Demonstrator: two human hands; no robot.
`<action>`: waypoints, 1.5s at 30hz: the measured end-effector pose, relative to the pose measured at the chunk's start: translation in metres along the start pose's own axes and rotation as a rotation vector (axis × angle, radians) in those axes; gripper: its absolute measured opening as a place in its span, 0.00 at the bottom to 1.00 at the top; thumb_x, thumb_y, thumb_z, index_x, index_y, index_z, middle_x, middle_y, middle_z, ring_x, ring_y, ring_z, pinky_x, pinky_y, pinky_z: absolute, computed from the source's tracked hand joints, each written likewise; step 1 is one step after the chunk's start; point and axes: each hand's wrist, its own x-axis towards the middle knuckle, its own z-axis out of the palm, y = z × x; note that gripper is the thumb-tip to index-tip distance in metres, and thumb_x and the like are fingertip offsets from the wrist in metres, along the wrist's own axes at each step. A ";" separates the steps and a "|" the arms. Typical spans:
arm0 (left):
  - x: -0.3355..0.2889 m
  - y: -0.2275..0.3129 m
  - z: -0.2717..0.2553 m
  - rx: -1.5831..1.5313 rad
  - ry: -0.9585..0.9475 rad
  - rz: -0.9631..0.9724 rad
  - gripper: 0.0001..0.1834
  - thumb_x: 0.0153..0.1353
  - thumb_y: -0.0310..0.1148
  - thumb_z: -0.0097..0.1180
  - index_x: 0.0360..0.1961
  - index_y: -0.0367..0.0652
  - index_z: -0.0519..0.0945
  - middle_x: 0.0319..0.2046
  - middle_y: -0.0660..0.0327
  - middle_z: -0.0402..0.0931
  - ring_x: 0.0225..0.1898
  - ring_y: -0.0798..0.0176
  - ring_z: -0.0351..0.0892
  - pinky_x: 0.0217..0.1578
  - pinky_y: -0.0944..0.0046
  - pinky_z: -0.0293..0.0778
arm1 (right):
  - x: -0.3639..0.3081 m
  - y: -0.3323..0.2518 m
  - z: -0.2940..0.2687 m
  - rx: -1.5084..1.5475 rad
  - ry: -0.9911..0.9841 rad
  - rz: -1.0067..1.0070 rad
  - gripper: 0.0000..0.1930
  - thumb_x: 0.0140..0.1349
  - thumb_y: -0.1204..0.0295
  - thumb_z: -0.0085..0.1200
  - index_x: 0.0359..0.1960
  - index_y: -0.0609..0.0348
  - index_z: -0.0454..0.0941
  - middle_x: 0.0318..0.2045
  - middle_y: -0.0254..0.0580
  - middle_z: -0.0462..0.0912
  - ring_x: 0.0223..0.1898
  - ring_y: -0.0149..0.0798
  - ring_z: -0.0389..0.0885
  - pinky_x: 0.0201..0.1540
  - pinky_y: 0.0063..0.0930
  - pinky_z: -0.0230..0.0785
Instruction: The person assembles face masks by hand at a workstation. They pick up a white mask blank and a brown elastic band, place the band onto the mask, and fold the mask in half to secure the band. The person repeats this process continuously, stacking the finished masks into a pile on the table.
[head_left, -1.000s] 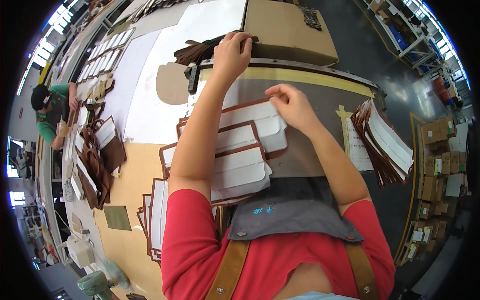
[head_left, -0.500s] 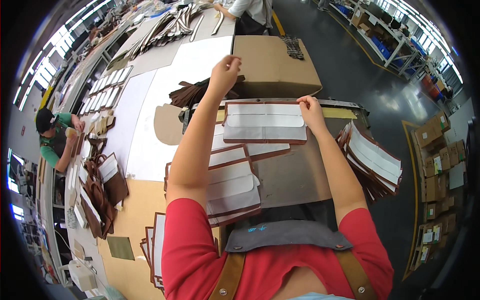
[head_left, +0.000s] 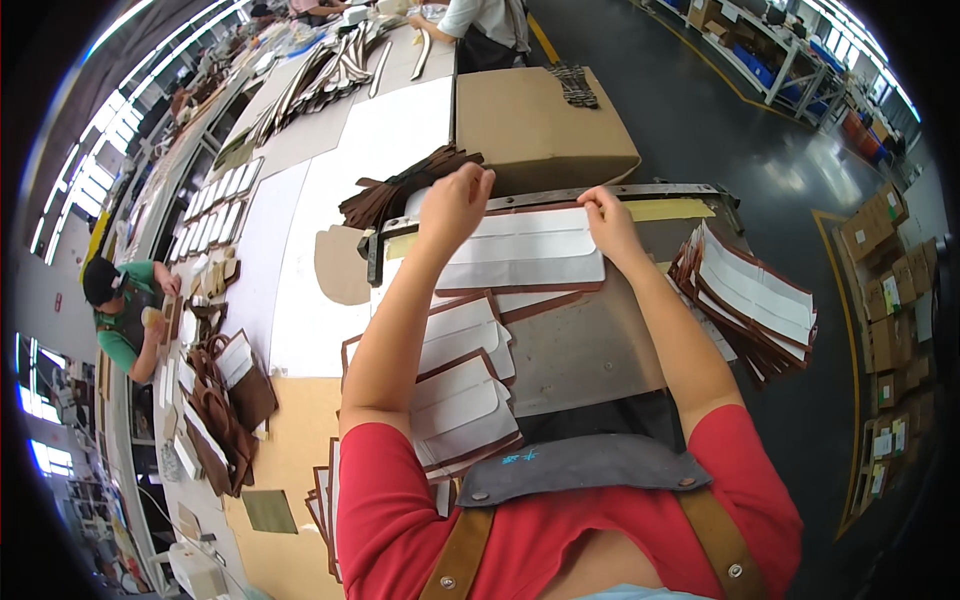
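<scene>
A white fabric panel with brown edging point(head_left: 530, 250) lies flat on the grey work surface below a metal bar. At its far right corner my right hand point(head_left: 612, 228) pinches the edge between thumb and fingers. My left hand point(head_left: 455, 208) is closed just above the panel's far left part; anything between its fingertips is too small or hidden to make out. Beyond that hand lies a bundle of dark brown strips point(head_left: 385, 195). More brown-edged white panels point(head_left: 465, 405) overlap nearer to me, partly under my left forearm.
A metal bar point(head_left: 650, 192) crosses the far edge of the work surface, with a cardboard box point(head_left: 545, 120) behind it. A fanned stack of panels point(head_left: 755, 295) hangs at the right. Brown bags point(head_left: 225, 410) lie to the left, near a person in green point(head_left: 130, 320).
My left hand has come down and nearer, from by the cardboard box to the panel's far edge. My right hand stays at the panel's corner. The view has shifted slightly.
</scene>
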 end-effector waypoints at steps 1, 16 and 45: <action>0.007 -0.002 -0.003 -0.038 0.057 0.013 0.16 0.63 0.43 0.49 0.32 0.40 0.78 0.20 0.54 0.78 0.23 0.51 0.77 0.27 0.57 0.71 | 0.002 0.004 0.001 0.011 0.074 -0.057 0.05 0.61 0.75 0.45 0.34 0.62 0.73 0.30 0.48 0.78 0.33 0.48 0.77 0.37 0.34 0.68; -0.067 0.013 -0.036 0.152 -0.091 -0.028 0.21 0.62 0.44 0.51 0.18 0.41 0.70 0.16 0.54 0.72 0.22 0.47 0.73 0.25 0.51 0.67 | 0.009 0.032 0.011 0.045 0.181 -0.098 0.06 0.62 0.75 0.44 0.37 0.60 0.74 0.31 0.45 0.78 0.32 0.41 0.77 0.37 0.29 0.68; -0.070 -0.022 0.010 0.195 -0.137 0.028 0.21 0.61 0.49 0.49 0.27 0.43 0.80 0.25 0.59 0.78 0.29 0.53 0.78 0.30 0.57 0.73 | -0.209 -0.096 0.047 -0.468 -0.446 -0.980 0.08 0.51 0.71 0.48 0.34 0.55 0.71 0.31 0.34 0.70 0.34 0.34 0.68 0.38 0.27 0.59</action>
